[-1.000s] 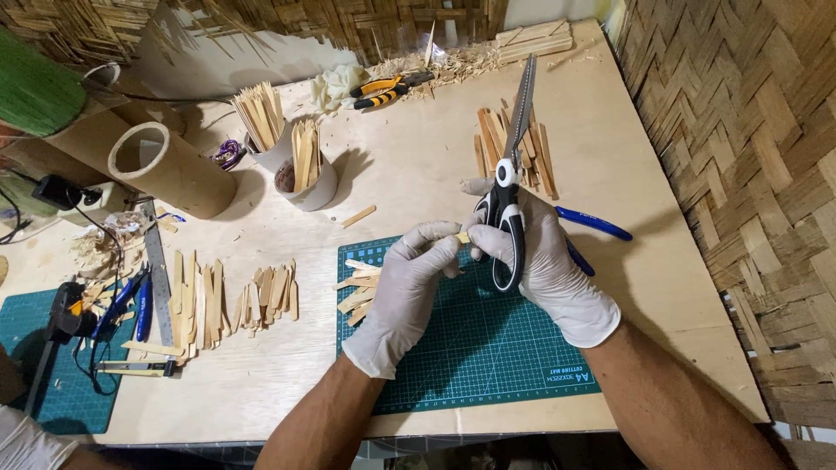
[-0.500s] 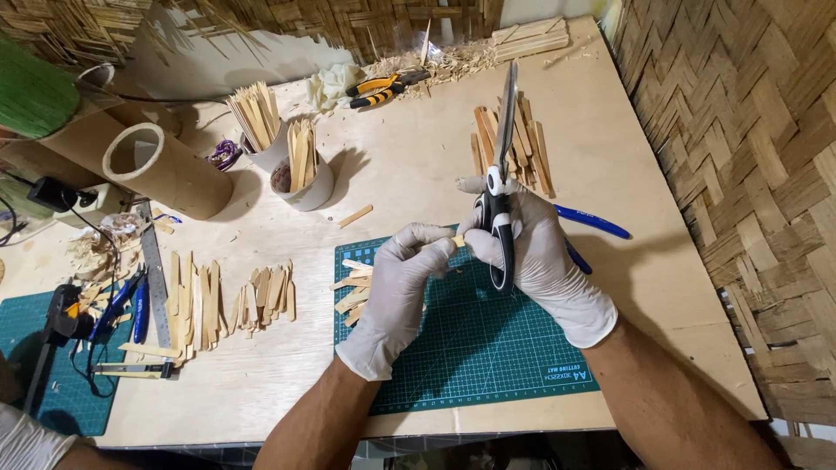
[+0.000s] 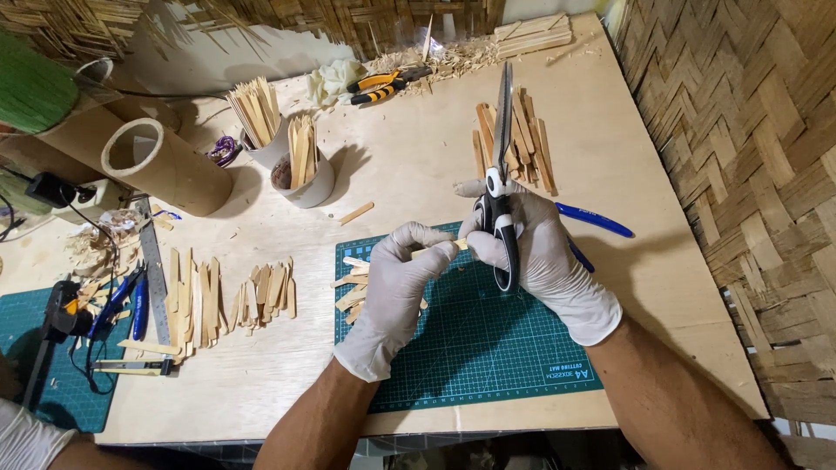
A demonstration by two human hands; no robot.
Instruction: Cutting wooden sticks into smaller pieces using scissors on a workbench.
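Fingers of the gloved right hand [image 3: 544, 261] are curled tightly around the black-handled scissors [image 3: 501, 174], whose closed blades are pointed away over the table [image 3: 418, 165]. A thin wooden stick [image 3: 440, 250] is pinched between the fingertips of the gloved left hand [image 3: 396, 292], just beside the scissor handles, above the green cutting mat [image 3: 488, 348].

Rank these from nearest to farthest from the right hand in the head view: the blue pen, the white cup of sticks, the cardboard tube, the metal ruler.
From the right hand:
1. Blue pen, just right of it.
2. White cup of sticks, up and left.
3. Cardboard tube and metal ruler, far left; too close to call.
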